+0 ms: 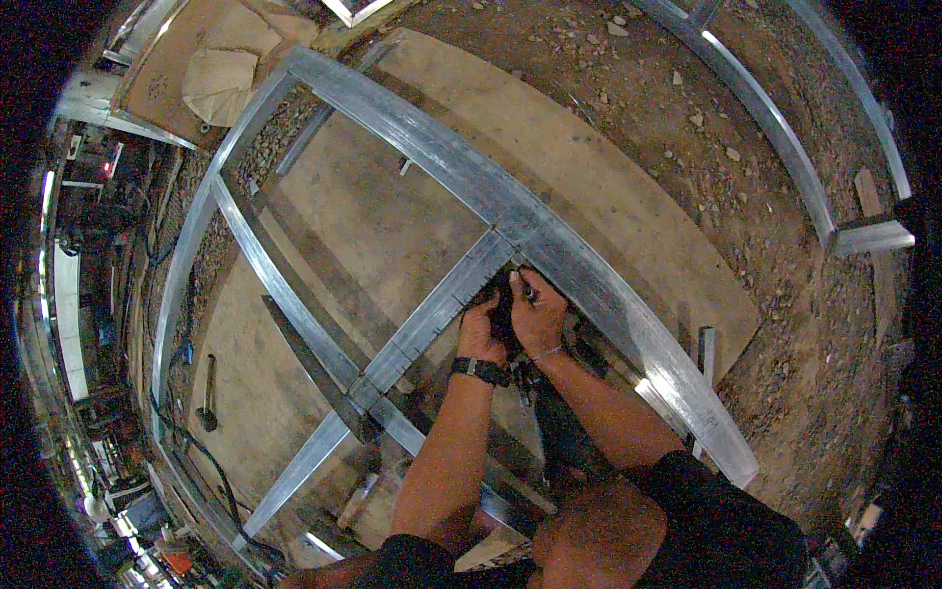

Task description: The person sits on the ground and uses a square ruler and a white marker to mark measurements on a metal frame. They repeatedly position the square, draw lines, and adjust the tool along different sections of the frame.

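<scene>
A large frame of shiny metal square tube (402,128) lies across the view, with a crossbar (442,294) that bears several dark marks along its face. Both my hands are close together in the corner where this crossbar meets the long tube. My left hand (481,332), with a black watch on its wrist, is closed beside the crossbar. Next to it, my right hand (538,314) has its fingers curled near the long tube. Something dark shows between the two hands, but it is too shadowed to name.
Under the frame lies a brown board (324,236) on stony dirt ground (706,157). A hammer (208,395) rests on the board at the left, near a black cable (211,456). More metal tubes (775,118) stand at the far right. Cardboard (221,83) lies at the far left.
</scene>
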A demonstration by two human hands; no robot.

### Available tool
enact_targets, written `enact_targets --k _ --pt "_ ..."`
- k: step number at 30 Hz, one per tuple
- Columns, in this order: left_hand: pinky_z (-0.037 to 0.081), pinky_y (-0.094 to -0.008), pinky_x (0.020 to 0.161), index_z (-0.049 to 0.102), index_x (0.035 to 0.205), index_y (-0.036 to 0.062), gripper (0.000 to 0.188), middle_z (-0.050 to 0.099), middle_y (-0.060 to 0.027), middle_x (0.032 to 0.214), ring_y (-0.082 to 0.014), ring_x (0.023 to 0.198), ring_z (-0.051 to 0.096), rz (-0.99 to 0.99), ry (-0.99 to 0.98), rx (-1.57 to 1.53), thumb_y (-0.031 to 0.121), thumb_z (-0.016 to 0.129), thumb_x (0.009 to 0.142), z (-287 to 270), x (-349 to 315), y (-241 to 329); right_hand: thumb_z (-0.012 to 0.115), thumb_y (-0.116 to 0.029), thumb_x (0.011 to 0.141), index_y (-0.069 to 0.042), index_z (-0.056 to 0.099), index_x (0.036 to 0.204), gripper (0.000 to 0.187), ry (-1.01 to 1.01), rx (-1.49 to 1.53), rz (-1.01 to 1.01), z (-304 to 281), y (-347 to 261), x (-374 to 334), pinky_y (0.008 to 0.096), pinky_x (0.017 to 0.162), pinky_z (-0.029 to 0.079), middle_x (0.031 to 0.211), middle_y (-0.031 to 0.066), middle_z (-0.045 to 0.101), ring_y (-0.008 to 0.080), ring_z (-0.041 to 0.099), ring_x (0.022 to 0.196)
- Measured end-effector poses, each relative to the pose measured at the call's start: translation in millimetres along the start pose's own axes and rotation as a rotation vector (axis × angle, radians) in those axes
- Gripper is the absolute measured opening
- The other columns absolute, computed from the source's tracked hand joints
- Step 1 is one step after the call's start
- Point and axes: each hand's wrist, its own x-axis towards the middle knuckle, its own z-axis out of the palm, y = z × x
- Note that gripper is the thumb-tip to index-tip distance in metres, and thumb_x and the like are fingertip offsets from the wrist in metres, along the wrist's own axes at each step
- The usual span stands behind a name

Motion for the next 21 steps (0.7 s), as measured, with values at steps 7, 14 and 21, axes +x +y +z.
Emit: enact_targets --k 7,14,21 --pt "0.050 -0.0384 0.094 0.063 0.122 0.0055 0.030 0.067 -0.0098 0.120 -0.0280 0.107 0.062 0.089 -0.063 0.114 0.018 0.058 0.095 4 -4 -3 0.070 -0.032 0.092 0.001 0.071 0.102 0.035 0.052 -0.001 0.006 1 2 1 0.0362 0.079 0.052 0.096 0.0172 0.073 0.0287 0.069 0.086" --pt "0.053 -0.0413 0.089 0.065 0.115 0.0064 0.022 0.069 -0.0079 0.111 -0.0283 0.099 0.066 -0.012 -0.054 -0.045 0.011 0.057 0.095 -4 0 2 0.064 -0.034 0.094 -0.005 0.071 0.105 0.032 -0.037 0.001 0.094 -2 -8 -1 0.0417 0.090 0.051 0.106 0.0177 0.071 0.0366 0.067 0.100" --pt "0.053 -0.0421 0.091 0.064 0.117 0.0062 0.024 0.069 -0.0085 0.114 -0.0289 0.101 0.065 -0.018 -0.042 -0.059 0.011 0.058 0.094 -11 10 1 0.065 -0.032 0.093 -0.005 0.072 0.104 0.030 0.001 0.024 0.022 -2 -8 1 0.0416 0.088 0.051 0.104 0.0164 0.072 0.0357 0.067 0.095"
